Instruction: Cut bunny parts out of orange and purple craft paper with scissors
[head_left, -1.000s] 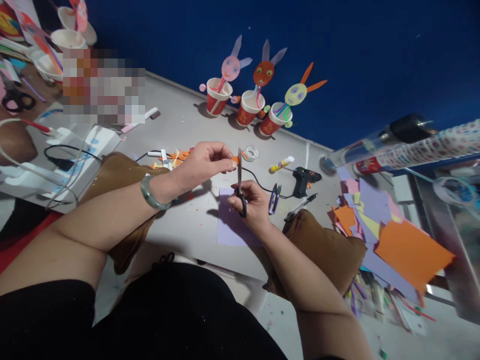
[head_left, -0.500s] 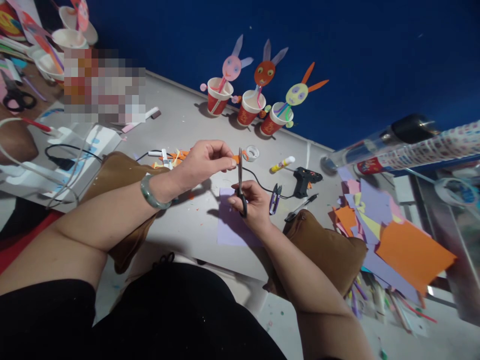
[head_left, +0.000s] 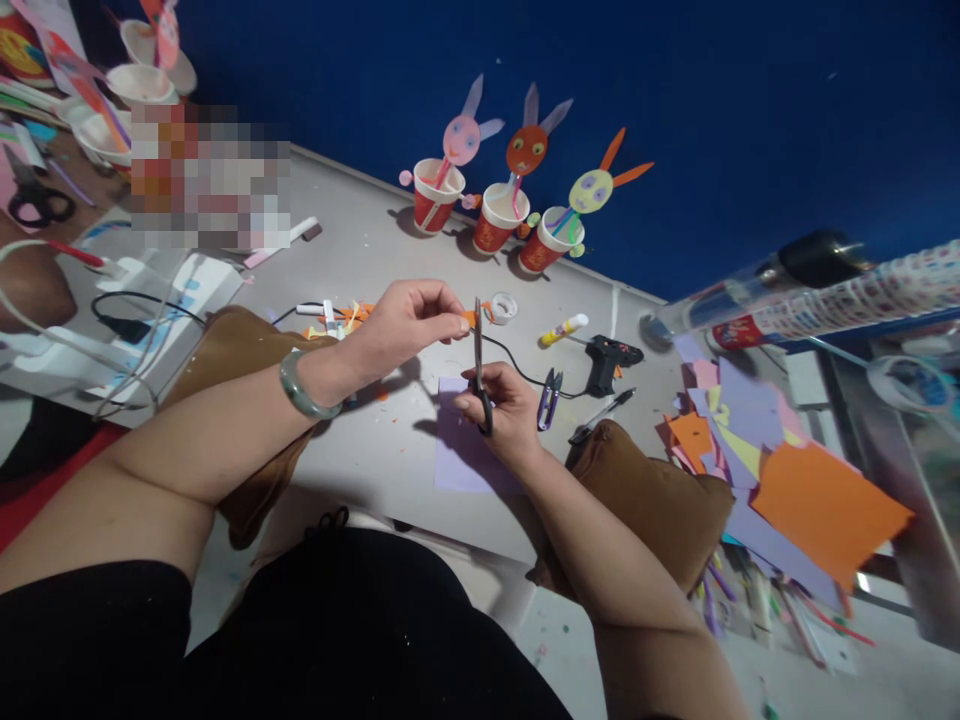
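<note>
My right hand is closed round the handles of a pair of scissors, whose blades point away from me. Thumb and fingertips of my left hand pinch a small piece of orange paper, mostly hidden, right at the blades. Below the hands lies a sheet of light purple paper, partly in shadow. Thread snips with purple handles rest just right of my right hand. Orange and yellow paper scraps lie behind my left wrist.
Three paper cups with rabbit heads, pink, orange and yellow, stand along the blue wall. A glue gun, a yellow glue stick and a tape roll lie nearby. Brown cushions flank my forearms; coloured paper is at right.
Both hands stay almost in place. The scissor blades look slightly closer together at the orange paper, and less of that paper shows. The camera view has shifted a little.
</note>
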